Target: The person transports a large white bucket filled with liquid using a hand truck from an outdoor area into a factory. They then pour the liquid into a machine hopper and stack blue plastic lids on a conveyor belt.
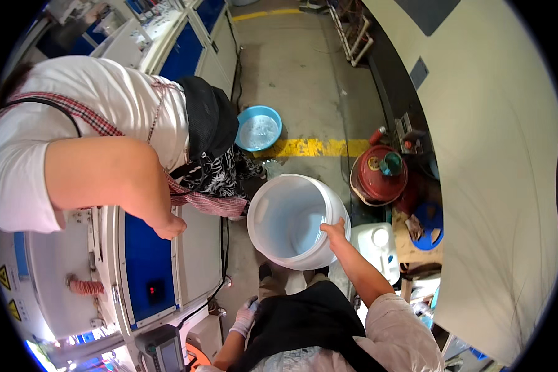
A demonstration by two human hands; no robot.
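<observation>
A large white plastic barrel [338, 208] stands in front of my feet, its wide mouth facing up and nothing solid visible inside. My right hand [335, 230], bare, is closed over the right side of its rim. My left hand [245, 316] wears a pale glove with greyish fingertips. It hangs beside my left thigh, away from the barrel, its fingers loosely extended and seemingly holding nothing.
A co-worker in a white shirt [99, 93] stands close at left by white-and-blue cabinets [149, 266]. Beyond is a blue basin [279, 127]. Along the right are a red canister [372, 180], a white jug [378, 248] and a large beige panel [496, 186].
</observation>
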